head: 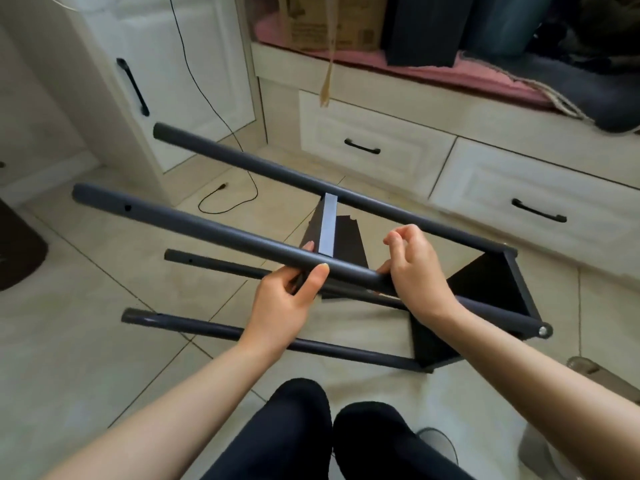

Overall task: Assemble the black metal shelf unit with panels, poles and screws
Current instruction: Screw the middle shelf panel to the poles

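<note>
Both hands work mid-frame: left hand (282, 299) grasps the stiff, smooth pole (221, 233), right hand (417, 271) pinches the loose panel (327, 228).

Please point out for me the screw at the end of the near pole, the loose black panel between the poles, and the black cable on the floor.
screw (544, 330): head view, on its silver head.
loose black panel (349, 244): head view, on its dark face.
black cable (227, 199): head view, on its floor loop.

dark grey poles (194, 223), black panel (485, 285)
</note>
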Motion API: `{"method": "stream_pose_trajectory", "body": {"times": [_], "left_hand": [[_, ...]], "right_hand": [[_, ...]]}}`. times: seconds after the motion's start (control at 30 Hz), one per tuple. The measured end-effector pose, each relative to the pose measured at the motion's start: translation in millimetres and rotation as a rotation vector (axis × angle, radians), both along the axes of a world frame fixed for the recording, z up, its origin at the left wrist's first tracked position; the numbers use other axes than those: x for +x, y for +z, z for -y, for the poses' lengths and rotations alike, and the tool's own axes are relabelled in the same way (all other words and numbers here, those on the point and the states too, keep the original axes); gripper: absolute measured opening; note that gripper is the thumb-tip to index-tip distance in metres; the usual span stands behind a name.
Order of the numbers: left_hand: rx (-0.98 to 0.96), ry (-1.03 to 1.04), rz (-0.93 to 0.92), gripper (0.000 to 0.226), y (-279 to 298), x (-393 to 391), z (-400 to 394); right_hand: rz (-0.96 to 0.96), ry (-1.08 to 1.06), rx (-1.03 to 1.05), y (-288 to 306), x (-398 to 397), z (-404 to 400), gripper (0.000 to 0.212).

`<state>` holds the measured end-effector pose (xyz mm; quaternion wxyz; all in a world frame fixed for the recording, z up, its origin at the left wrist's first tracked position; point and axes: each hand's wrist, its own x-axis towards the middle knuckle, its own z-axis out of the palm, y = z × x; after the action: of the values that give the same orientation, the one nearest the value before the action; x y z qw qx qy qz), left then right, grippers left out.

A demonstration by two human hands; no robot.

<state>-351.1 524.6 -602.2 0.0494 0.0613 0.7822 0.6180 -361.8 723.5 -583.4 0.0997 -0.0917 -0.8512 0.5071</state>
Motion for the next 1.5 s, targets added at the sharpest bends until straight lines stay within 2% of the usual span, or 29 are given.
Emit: {"method": "stream_pose_trajectory", "body": {"times": [0.07,0.2,0.3,0.43,0.7,0.87,0.97,1.13,1.2,1.3,1.37,1.43,1.5], "left_hand": [[0.01,0.023,0.072,0.054,-9,8,4],[-0.008,0.069,0.194,0.056,-20,19,9],[-0.009,0.102,0.289,0.037,-27,21,14],[0.014,0.108,0.364,0.035,-40,21,20],[-0.006,0.097,0.403,0.034,-55,25,26],[-0.096,0.079,0.398,0.032,-51,21,29],[-0.257,0.136,0.266,0.047,-45,19,33],[-0.779,0.163,-0.124,0.056,-27,16,41],[-0.922,0.14,-0.263,0.058,-21,13,43],[-0.962,0.081,-0.569,0.05,-15,3,49],[-0.959,-0.009,-0.687,0.044,-12,-9,55],[-0.964,-0.154,-0.636,0.052,-10,-24,59],[-0.973,-0.326,-0.563,0.072,-8,-39,64]], "right_hand": [[0.026,0.009,0.034,-7,1,3,0.016],[0.053,0.037,0.069,-18,5,8,0.015],[0.057,0.06,0.091,-24,6,14,0.014],[0.07,0.071,0.128,-33,6,20,0.014],[0.113,0.098,0.16,-42,13,25,0.015],[0.112,0.101,0.173,-41,12,25,0.014],[0.126,0.107,0.179,-40,13,25,0.014],[0.125,0.105,0.201,-39,12,25,0.014],[0.127,0.11,0.199,-37,13,25,0.014],[0.125,0.123,0.204,-36,15,25,0.014],[0.123,0.13,0.216,-36,16,25,0.015],[0.119,0.136,0.232,-36,17,25,0.016],[0.116,0.145,0.247,-36,18,24,0.016]]}}
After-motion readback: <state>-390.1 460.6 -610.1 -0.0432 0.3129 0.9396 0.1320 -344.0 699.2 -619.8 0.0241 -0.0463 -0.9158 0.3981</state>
